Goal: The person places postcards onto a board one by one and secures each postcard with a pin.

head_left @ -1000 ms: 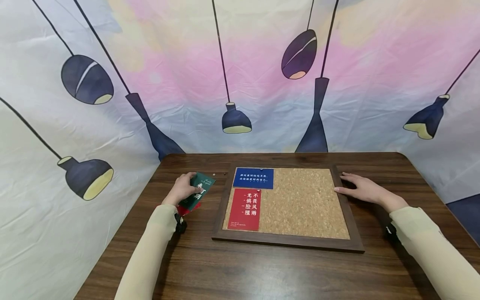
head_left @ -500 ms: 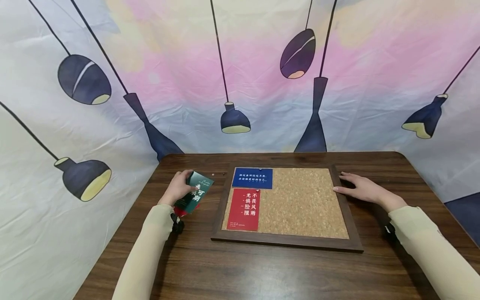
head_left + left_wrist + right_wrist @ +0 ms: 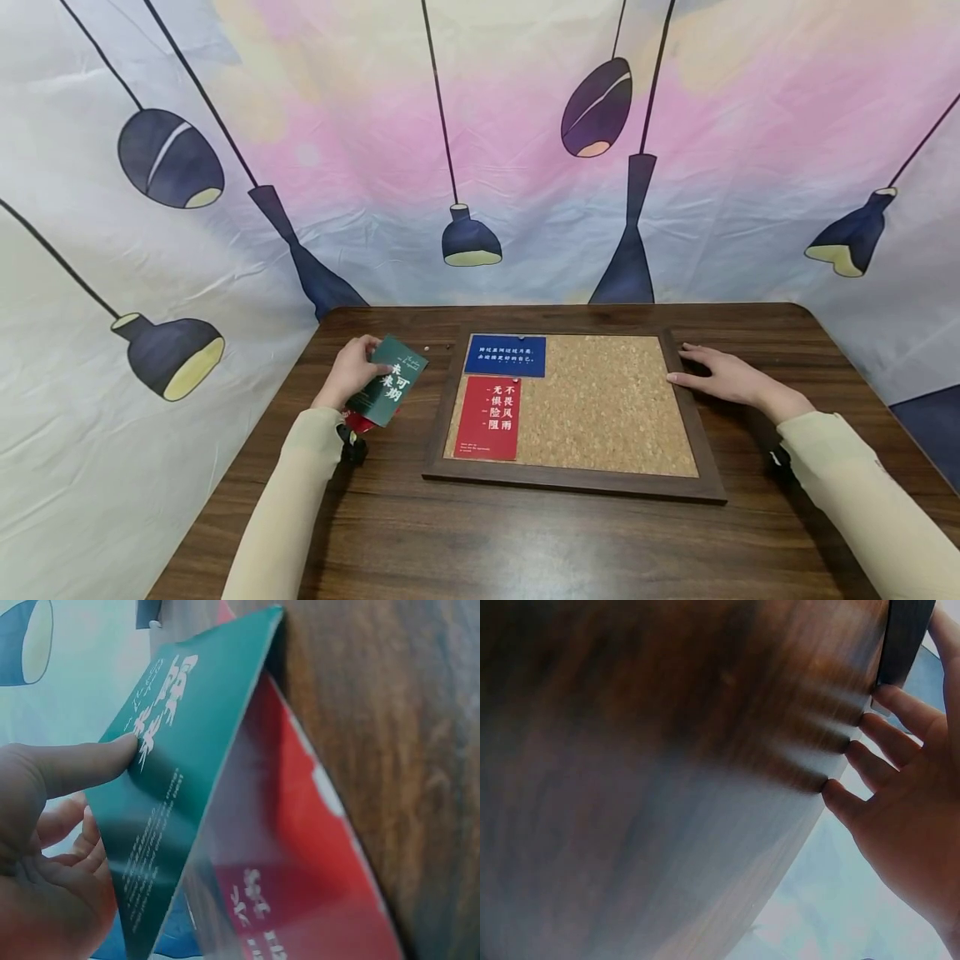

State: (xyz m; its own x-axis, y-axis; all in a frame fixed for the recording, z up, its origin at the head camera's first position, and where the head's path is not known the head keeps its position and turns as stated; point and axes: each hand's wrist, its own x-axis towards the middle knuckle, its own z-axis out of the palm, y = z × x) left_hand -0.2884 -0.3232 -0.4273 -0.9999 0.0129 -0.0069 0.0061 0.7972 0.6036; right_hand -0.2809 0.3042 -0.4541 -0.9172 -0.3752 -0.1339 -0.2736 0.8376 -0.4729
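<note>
My left hand (image 3: 347, 372) pinches a green card (image 3: 393, 385) with white lettering, thumb on its printed face. In the left wrist view this card (image 3: 180, 742) is tilted up over a red card (image 3: 307, 855) lying on the table; part of the red one is hidden. At the far right, my right hand (image 3: 723, 379) rests at the cork board's (image 3: 607, 400) right side, thumb on the brown frame. The right wrist view shows its fingers (image 3: 885, 739) spread, tips on the tabletop. A blue card (image 3: 506, 357) and another red card (image 3: 487, 421) are on the board's left part.
Two tiny objects, a pale one (image 3: 427, 348) and a dark one (image 3: 448, 347), lie left of the board's upper corner. The dark wooden table (image 3: 525, 542) extends back to a painted cloth backdrop (image 3: 525, 125).
My left hand has shifted slightly left and up with the green card, which now lies less covered by the fingers. My right hand and the board have stayed in place.
</note>
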